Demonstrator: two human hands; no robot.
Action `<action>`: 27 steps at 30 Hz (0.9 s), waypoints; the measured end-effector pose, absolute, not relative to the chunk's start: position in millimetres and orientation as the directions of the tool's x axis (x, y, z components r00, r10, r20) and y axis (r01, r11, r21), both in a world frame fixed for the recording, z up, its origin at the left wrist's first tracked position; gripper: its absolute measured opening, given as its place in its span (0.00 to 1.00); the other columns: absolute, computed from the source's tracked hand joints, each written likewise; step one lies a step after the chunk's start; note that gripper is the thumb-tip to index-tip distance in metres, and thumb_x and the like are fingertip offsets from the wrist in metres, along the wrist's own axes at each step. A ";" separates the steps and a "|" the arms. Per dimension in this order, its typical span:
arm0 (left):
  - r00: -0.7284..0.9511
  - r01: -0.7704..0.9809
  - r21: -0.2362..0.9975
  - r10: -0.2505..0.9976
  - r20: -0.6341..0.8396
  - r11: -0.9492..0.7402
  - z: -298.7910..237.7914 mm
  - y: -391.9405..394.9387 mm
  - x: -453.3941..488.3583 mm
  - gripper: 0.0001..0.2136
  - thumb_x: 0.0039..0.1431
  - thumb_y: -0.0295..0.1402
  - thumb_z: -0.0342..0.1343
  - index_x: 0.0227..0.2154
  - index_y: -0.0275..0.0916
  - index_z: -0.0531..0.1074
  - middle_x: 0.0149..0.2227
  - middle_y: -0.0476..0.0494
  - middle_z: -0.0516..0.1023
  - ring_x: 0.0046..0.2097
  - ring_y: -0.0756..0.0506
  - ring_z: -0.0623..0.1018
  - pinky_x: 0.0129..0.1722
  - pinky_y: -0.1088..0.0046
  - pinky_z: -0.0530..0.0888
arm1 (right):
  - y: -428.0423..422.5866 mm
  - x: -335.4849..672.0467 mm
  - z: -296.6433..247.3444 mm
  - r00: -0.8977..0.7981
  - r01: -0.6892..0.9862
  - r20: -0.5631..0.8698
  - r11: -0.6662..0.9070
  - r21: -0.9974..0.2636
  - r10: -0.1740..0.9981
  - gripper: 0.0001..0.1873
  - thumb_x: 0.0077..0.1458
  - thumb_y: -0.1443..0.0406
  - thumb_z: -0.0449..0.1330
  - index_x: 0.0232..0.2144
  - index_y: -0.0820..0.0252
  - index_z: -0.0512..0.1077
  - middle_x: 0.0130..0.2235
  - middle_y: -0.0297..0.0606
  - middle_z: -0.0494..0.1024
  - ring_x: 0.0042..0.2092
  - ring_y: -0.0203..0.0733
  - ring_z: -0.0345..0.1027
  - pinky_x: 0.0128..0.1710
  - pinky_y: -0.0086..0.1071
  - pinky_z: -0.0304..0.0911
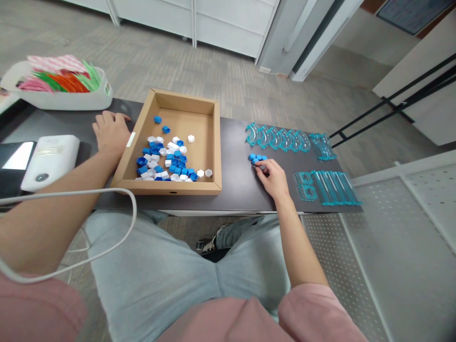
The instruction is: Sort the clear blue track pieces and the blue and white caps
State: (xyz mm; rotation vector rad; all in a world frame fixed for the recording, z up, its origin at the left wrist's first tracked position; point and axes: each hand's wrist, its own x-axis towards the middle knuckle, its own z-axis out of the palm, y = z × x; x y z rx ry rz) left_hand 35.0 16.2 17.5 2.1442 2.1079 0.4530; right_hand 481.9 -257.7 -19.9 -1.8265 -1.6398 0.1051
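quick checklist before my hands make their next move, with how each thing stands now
1. Right hand at the blue cluster: ok, fingertips at its near edge.
2. Piece pinched in those fingers: cannot tell, too small.
3. Left hand outside the cardboard box: ok, beside it.
4. Loose pieces in the box separated by colour: not ok, blue and white mixed.
5. Curved teal parts lined up: ok, in a row.
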 end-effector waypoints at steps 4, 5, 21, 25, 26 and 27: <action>0.022 0.948 0.312 0.989 0.143 -0.067 12.0 20.1 30.5 0.30 0.75 0.37 0.38 0.70 0.32 0.74 0.74 0.17 0.67 0.74 0.21 0.64 0.73 0.37 0.63 | -260.5 476.0 -15.0 0.203 0.857 0.402 0.036 -0.514 0.893 0.11 0.71 0.54 0.62 0.43 0.49 0.82 0.42 0.40 0.84 0.36 0.48 0.73 0.44 0.45 0.71; 0.027 0.946 0.316 0.989 0.146 -0.073 11.0 20.7 29.8 0.30 0.75 0.36 0.38 0.70 0.32 0.75 0.73 0.17 0.67 0.74 0.21 0.64 0.72 0.37 0.63 | -260.2 472.6 -12.4 0.198 0.857 0.415 0.049 -0.513 0.888 0.11 0.71 0.54 0.62 0.43 0.49 0.82 0.40 0.39 0.84 0.36 0.48 0.73 0.44 0.45 0.71; 0.047 0.949 0.300 0.983 0.180 -0.100 8.0 19.2 30.0 0.28 0.78 0.34 0.37 0.70 0.32 0.75 0.70 0.17 0.69 0.74 0.22 0.66 0.71 0.43 0.62 | -54.0 317.5 53.5 -0.365 0.920 0.012 0.362 -0.152 0.931 0.17 0.69 0.68 0.64 0.57 0.58 0.82 0.60 0.52 0.83 0.59 0.59 0.77 0.60 0.48 0.65; 0.062 0.944 0.308 0.979 0.195 -0.121 5.9 21.2 28.9 0.29 0.77 0.33 0.38 0.69 0.31 0.75 0.69 0.14 0.69 0.73 0.21 0.67 0.69 0.40 0.63 | -47.5 319.9 49.8 -0.357 0.906 0.067 0.363 -0.219 0.932 0.11 0.70 0.70 0.62 0.50 0.58 0.82 0.54 0.48 0.84 0.54 0.55 0.79 0.59 0.47 0.68; 0.068 0.943 0.309 0.978 0.197 -0.128 5.8 21.5 28.6 0.29 0.76 0.33 0.38 0.69 0.31 0.75 0.69 0.14 0.69 0.72 0.21 0.67 0.69 0.39 0.63 | -53.7 324.8 52.5 -0.348 0.888 0.130 0.371 -0.272 0.928 0.10 0.71 0.69 0.62 0.50 0.57 0.82 0.54 0.46 0.83 0.52 0.53 0.79 0.58 0.46 0.69; 0.071 0.942 0.308 0.978 0.196 -0.130 6.0 21.7 28.4 0.29 0.76 0.33 0.38 0.69 0.31 0.75 0.70 0.14 0.69 0.72 0.21 0.67 0.69 0.39 0.63 | -62.6 331.4 56.3 -0.333 0.863 0.199 0.383 -0.330 0.922 0.10 0.72 0.67 0.63 0.52 0.55 0.82 0.54 0.45 0.83 0.51 0.51 0.78 0.57 0.45 0.71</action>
